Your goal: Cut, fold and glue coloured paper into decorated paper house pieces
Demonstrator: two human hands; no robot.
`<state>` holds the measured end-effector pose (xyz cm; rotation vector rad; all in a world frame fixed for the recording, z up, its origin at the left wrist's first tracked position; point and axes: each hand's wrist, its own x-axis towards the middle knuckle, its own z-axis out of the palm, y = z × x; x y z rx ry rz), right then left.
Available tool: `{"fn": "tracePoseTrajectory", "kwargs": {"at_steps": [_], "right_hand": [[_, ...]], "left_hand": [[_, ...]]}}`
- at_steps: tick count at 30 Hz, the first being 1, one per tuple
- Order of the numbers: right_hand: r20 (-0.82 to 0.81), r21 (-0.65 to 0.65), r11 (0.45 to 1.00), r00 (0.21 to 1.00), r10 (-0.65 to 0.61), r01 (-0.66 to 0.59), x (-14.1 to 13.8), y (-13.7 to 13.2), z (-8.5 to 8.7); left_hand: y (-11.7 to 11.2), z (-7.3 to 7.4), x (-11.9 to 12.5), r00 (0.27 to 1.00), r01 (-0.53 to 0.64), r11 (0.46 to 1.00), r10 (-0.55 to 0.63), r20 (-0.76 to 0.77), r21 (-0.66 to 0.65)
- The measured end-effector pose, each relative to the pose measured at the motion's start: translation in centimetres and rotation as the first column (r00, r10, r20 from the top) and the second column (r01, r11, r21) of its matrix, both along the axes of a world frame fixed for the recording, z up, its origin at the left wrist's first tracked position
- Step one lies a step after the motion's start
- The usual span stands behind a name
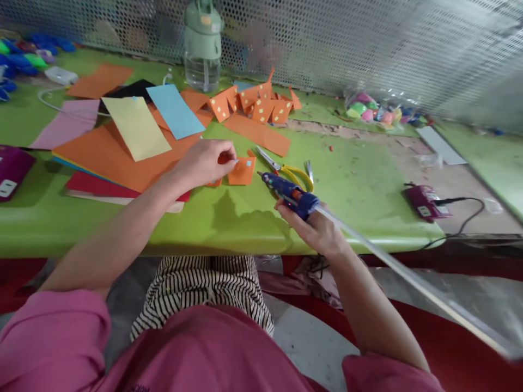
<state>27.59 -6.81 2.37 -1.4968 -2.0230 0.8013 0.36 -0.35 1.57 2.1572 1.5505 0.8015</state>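
Observation:
My left hand [208, 160] is closed in a pinch over a small folded orange paper piece [244, 173]. Whatever is between its fingertips is too small to make out. Pale blue squares show on the orange piece, which my left hand partly covers. My right hand [321, 231] grips a dark blue glue gun [286, 190], its nozzle pointing left toward the orange piece. A long whitish glue stick [392, 267] sticks out of the gun's rear. Just behind the gun lie scissors with yellow handles [297, 173], their blades apart.
Coloured paper sheets [118, 147] overlap at the left. Several spotted orange paper shapes [261, 103] stand at the back, near a green water bottle [203, 49]. A maroon box with a cable [427, 202] sits at right, and a bag of colourful balls [378, 111] lies behind.

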Motion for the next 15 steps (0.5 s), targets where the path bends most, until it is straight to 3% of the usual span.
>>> {"fn": "tracePoseTrajectory", "kwargs": {"at_steps": [5, 15], "right_hand": [[0.177, 0.236, 0.964, 0.981, 0.084, -0.125, -1.3, 0.9, -0.4], [0.321, 0.332, 0.899, 0.930, 0.179, -0.287, -2.3, 1.5, -1.4]], "left_hand": [[0.2, -0.3, 0.0, 1.000, -0.005, 1.000, 0.005, 0.010, -0.008], [0.1, 0.0, 0.1, 0.999, 0.004, 1.000, -0.004, -0.048, 0.006]]}}
